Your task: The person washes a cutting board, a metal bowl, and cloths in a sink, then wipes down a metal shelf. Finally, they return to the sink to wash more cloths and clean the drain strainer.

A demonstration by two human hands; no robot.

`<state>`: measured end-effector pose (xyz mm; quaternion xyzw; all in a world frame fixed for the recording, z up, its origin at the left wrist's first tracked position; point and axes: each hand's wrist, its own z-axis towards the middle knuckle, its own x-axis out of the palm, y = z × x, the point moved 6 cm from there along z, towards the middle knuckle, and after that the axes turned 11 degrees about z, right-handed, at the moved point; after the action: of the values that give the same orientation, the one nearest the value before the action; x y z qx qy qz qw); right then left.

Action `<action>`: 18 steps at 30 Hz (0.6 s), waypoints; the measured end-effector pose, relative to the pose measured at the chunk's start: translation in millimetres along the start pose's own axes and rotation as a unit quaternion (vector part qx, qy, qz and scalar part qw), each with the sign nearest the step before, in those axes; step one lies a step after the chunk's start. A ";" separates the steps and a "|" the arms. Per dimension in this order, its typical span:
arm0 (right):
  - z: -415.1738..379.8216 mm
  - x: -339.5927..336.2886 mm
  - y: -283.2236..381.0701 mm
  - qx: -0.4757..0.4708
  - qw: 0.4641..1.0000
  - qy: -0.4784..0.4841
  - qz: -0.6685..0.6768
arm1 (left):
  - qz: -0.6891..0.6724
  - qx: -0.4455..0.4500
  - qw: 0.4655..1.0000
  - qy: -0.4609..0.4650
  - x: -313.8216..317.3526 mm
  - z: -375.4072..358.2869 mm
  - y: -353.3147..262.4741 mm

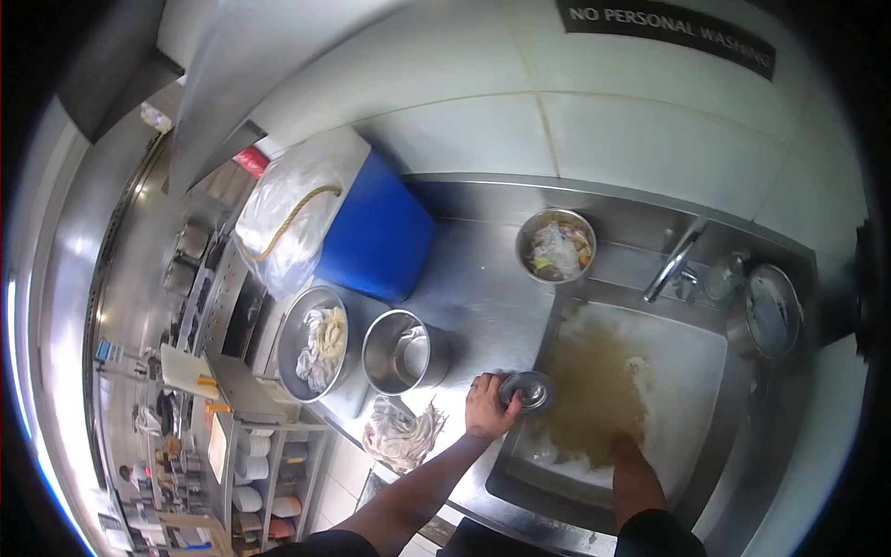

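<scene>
My left hand point(489, 407) grips a small round metal bowl point(535, 392) at the left rim of the sink, fingers and thumb around its side. The sink point(687, 464) is filled with foamy water point(594, 390), murky brown in the middle. My right hand point(626, 449) reaches down into that water near the front. Its fingers are under the surface, so whatever they touch is hidden. A crumpled, stained cloth point(405, 433) lies on the counter to the left of my left forearm.
A metal pot of food scraps point(557, 246) stands behind the sink, left of the tap point(676, 260). Metal vessels point(768, 311) crowd the right corner. On the left are a deep pot point(405, 353), a bowl with cloths point(316, 343) and a blue box point(376, 232).
</scene>
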<state>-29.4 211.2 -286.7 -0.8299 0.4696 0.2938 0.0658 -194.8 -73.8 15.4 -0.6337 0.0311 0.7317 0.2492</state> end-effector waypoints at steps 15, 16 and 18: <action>-5.8 8.4 -11.4 0.001 1.000 0.009 0.017 | 0.007 -0.021 1.000 0.020 -2.1 -2.5 -4.6; -3.0 7.4 -10.6 0.001 1.000 0.006 0.016 | 0.004 -0.014 1.000 0.017 -0.7 -3.5 -3.0; -1.9 9.7 -12.3 0.000 1.000 0.006 0.014 | -0.001 0.000 1.000 0.008 3.3 -3.0 0.9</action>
<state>-14.7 210.1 -292.5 -0.8251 0.4813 0.2901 0.0586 -192.7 -74.5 11.4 -0.6397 0.0322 0.7262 0.2499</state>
